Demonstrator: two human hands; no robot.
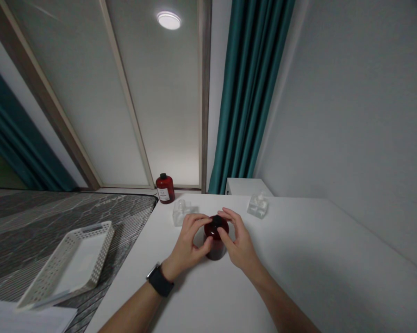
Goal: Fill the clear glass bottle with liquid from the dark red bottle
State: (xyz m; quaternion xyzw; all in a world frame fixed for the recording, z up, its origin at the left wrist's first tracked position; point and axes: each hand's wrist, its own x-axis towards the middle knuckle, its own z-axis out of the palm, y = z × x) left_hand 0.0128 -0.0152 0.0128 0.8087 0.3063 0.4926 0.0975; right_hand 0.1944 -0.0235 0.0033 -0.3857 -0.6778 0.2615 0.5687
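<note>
Dark-red bottle (216, 251) stands upright on the white table (305, 263), black cap (216, 221) on, our left hand (188, 243) and right hand (241, 245) curving parted fingers about its top, grip undeterminable; we judge handling unfinished, two clear vessels (258, 207) beyond.

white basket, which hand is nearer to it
Left: the left hand is right of the white basket; the right hand is farther right, across the bottle between them.

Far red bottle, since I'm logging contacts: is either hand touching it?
No, left hand and right hand are at the nearer bottle, apart from the far bottle.
</note>
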